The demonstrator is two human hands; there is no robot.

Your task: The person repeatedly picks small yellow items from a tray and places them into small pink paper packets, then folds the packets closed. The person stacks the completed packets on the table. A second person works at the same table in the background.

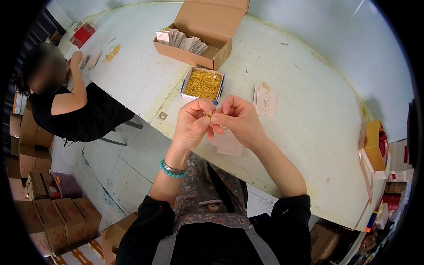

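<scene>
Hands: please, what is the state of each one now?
Left hand: closed, pinching a small gold pin.
Right hand: closed, fingertips on the same pin.

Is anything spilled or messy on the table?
Yes. A little heap of gold bits lies loose on the table by the co-worker, outside the small box. The table's paint is worn and stained too.

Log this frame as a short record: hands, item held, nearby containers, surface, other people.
left hand: pinching a small gold pin with the right
right hand: fingertips on the same pin
wrist: turquoise bead bracelet on left
nearest container: small box of gold pins
behind it: cardboard box of paper cards
loose cards: right of the hands
surface: white table
other person: seated at left, in black
</scene>
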